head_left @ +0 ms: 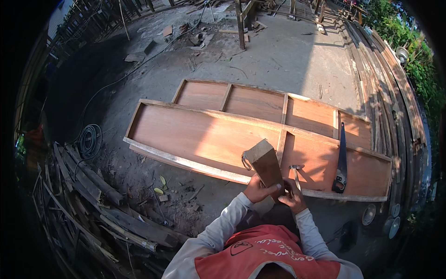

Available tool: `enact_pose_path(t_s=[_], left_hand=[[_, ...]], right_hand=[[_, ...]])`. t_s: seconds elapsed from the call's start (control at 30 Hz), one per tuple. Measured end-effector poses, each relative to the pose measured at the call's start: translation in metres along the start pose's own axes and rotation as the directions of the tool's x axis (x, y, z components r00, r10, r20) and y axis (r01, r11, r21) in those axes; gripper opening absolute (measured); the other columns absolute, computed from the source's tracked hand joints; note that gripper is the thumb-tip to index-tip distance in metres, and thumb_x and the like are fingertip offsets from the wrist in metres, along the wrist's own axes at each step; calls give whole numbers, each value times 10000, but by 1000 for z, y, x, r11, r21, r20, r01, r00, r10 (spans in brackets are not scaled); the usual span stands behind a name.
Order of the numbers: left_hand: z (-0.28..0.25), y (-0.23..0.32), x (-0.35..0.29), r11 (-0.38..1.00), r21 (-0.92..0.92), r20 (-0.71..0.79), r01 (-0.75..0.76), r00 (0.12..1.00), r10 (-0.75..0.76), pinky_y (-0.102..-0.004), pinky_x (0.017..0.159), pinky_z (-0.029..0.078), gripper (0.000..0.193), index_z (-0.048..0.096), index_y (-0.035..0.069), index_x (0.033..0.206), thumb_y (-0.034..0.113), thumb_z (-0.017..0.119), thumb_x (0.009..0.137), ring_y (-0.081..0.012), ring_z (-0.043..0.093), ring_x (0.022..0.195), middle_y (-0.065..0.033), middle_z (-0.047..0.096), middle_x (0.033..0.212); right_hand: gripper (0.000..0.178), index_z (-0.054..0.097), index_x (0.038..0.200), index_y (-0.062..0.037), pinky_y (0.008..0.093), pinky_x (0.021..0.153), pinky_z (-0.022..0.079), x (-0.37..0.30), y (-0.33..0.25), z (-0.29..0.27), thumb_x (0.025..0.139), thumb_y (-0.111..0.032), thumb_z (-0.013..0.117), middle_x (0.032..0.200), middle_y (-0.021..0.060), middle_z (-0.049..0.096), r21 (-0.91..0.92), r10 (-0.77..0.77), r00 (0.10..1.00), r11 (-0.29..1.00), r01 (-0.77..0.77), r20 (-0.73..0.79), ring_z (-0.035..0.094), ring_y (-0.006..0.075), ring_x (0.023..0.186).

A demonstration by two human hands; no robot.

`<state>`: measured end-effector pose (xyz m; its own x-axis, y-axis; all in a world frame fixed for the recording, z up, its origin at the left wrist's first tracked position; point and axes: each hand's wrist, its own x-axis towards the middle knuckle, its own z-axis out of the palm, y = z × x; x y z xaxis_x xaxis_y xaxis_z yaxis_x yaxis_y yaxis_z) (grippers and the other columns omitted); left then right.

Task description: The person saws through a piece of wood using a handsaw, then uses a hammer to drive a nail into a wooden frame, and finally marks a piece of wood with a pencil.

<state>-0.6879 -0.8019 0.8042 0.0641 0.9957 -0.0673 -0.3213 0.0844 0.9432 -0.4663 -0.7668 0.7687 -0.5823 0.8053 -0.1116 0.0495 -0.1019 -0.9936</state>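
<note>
"Where's the wooden block (267,163)?"
"Tilted up, overlapping the near panel's (174,123) close edge in view — left hand (256,189) wrapped round its lower end."
"Right hand (293,201)?"
"At the block's lower right side; how firmly it grips, I can't tell."
"Elbow room?"
"Tight rightward: hammer (297,175) just beside, handsaw (342,160) reaching past the panel's far rim. Beyond the far panel (204,95) — wide open ground (278,56)."

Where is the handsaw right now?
In the head view, the handsaw lies across the right part of the nearer wooden frame, right of the hammer.
</note>
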Motion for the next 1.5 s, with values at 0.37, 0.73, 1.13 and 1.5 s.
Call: enact_pose_path(t_s=[0.37, 0.73, 1.13, 1.5], left_hand=[[-14, 36, -160, 947, -314, -86, 67, 991, -98, -391, 1039, 485, 708, 468, 36, 1464, 191, 740, 828, -205, 582, 1226, -107, 603, 1328], [3, -9, -118, 297, -586, -771, -754, 632, 81, -617, 1122, 411, 482, 589, 39, 1195, 398, 688, 889, -314, 594, 1082, -124, 610, 1095], [33, -64, -92, 193, -493, -865, -848, 454, -214, -576, 1189, 340, 722, 470, -48, 1423, 508, 512, 966, -404, 535, 1314, -222, 582, 1388], [-3, -57, -87, 280, -373, -909, -885, 287, -302, -593, 1204, 307, 676, 459, 28, 1461, 528, 501, 1008, -405, 475, 1381, -188, 530, 1476]], right_hand=[[492, 541, 1355, 32, 396, 970, 519, -1, -84, 149, 1083, -377, 540, 1231, 102, 643, 421, 275, 920, 826, -375, 279, 628, 200, 1137], [252, 558, 1157, -92, 206, 389, 361, 2, -94, -72, 1057, -320, 601, 775, 13, 564, 537, 179, 954, 844, -23, -240, 478, 58, 512], [245, 609, 1185, -26, 204, 402, 351, -73, -38, -116, 1002, -183, 652, 766, 12, 586, 281, 516, 846, 799, -531, 131, 476, 52, 501], [522, 561, 1288, -5, 232, 454, 398, 23, -56, -3, 909, -271, 802, 774, 1, 573, 262, 337, 877, 862, -434, 344, 504, 69, 554]])
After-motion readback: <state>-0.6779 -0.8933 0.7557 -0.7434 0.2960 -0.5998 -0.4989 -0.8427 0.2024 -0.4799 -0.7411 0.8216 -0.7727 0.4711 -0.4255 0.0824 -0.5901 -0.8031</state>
